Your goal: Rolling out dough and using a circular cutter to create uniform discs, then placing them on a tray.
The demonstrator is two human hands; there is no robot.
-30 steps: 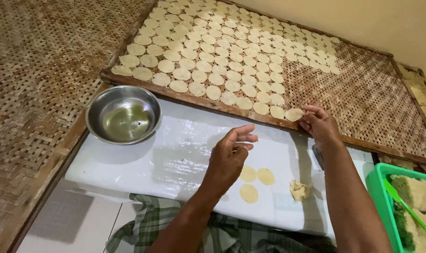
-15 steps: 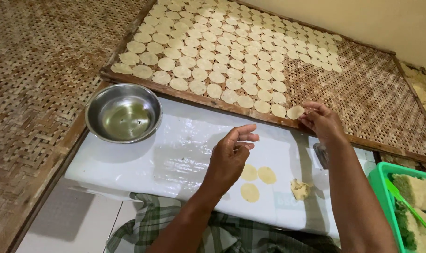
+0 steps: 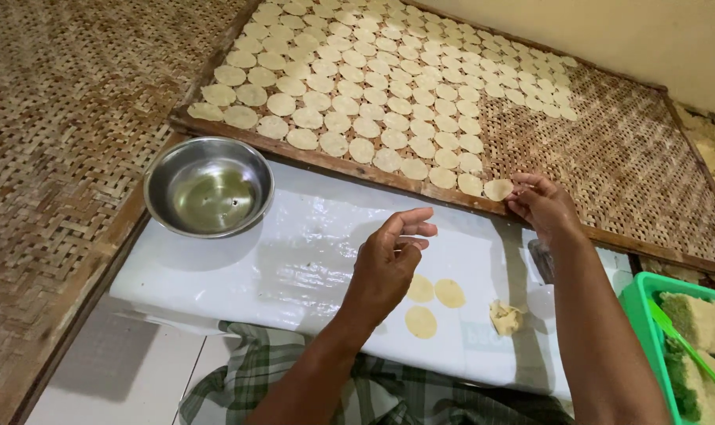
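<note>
My right hand (image 3: 542,206) presses a thin pale dough disc (image 3: 498,190) onto the near edge of a woven bamboo drying tray (image 3: 625,157), at the end of rows of several similar discs (image 3: 357,86). My left hand (image 3: 389,264) hovers with loosely curled fingers over a white plastic-covered board (image 3: 278,260) and holds nothing. Three more flat discs (image 3: 434,303) lie on the board just right of my left hand. Beside them sits a small lump of dough (image 3: 504,318).
A steel bowl (image 3: 208,186) with a little liquid stands at the board's left end. A green plastic basket (image 3: 688,338) with pale dough blocks sits at the right. Woven mat (image 3: 58,142) covers the left side. Checked cloth (image 3: 278,378) lies below the board.
My right hand has stayed at the tray edge, settling the disc in place. My left hand has shifted slightly, still raised over the board.
</note>
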